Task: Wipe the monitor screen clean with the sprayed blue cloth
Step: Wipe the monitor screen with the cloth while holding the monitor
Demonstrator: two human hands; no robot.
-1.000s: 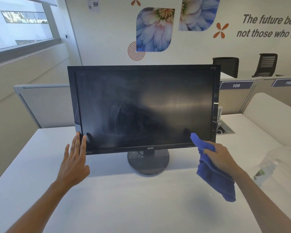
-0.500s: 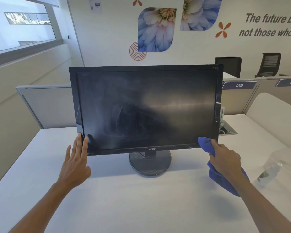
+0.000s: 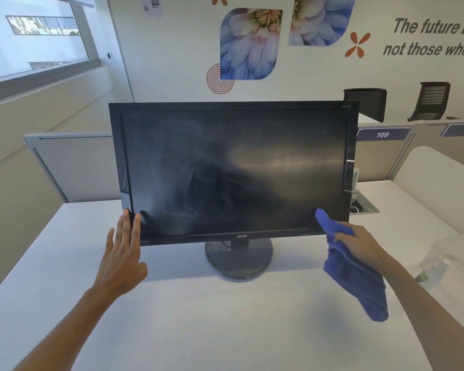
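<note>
A black monitor (image 3: 233, 170) stands on a round base in the middle of the white desk (image 3: 198, 317); its dark screen shows streaks and smears, mostly left of centre. My left hand (image 3: 122, 253) lies flat with fingers together against the monitor's lower left corner. My right hand (image 3: 359, 243) grips a blue cloth (image 3: 354, 279) and presses its upper tip onto the screen's lower right corner. The rest of the cloth hangs down below my hand, above the desk.
A clear spray bottle (image 3: 437, 266) lies on the desk at the right edge. Behind the monitor's right side a cable hatch (image 3: 362, 206) is sunk into the desk. Grey partitions (image 3: 73, 167) stand behind, with office chairs (image 3: 429, 101) beyond.
My right hand dipped to the bottom right bezel half a second ago, then came back up a little, so the cloth tip is on the screen corner again. My left hand has stayed put.
</note>
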